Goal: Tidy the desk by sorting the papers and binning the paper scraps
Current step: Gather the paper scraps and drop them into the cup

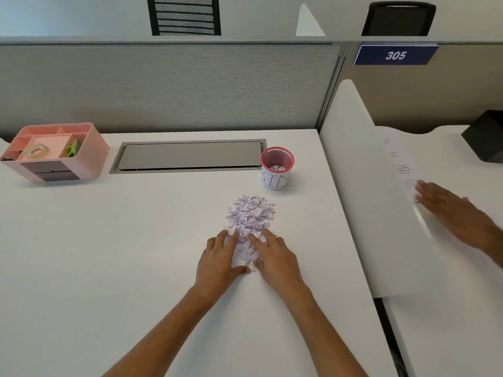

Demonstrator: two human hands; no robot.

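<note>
From the head camera we look down on a white desk (109,254). Our left hand (220,261) and right hand (277,261) lie side by side on it, palms down, fingers spread and nearly straight. They flank the near end of a heap of crumpled paper scraps (250,219). The fingertips of both touch the pile, and neither hand is curled round any of it. The scraps are white with purple marking and sit just beyond our hands at twelve o'clock.

At about one o'clock from the pile, near it but apart, stands a small red mesh bin (277,170) with a white label reading "BIN". It is upright, with one crumpled scrap inside.

Far off at ten o'clock is a pink desk organiser (89,156) holding a roll of tape (36,151) and something green we cannot make out. Between the organiser and the bin a grey cable hatch (187,156) is set flush in the desk.

At three o'clock, past a white divider (362,186), another person's hand (446,210) rests flat on printed papers (402,164) on the neighbouring desk. Above it hangs a blue sign (396,55) reading "305".
</note>
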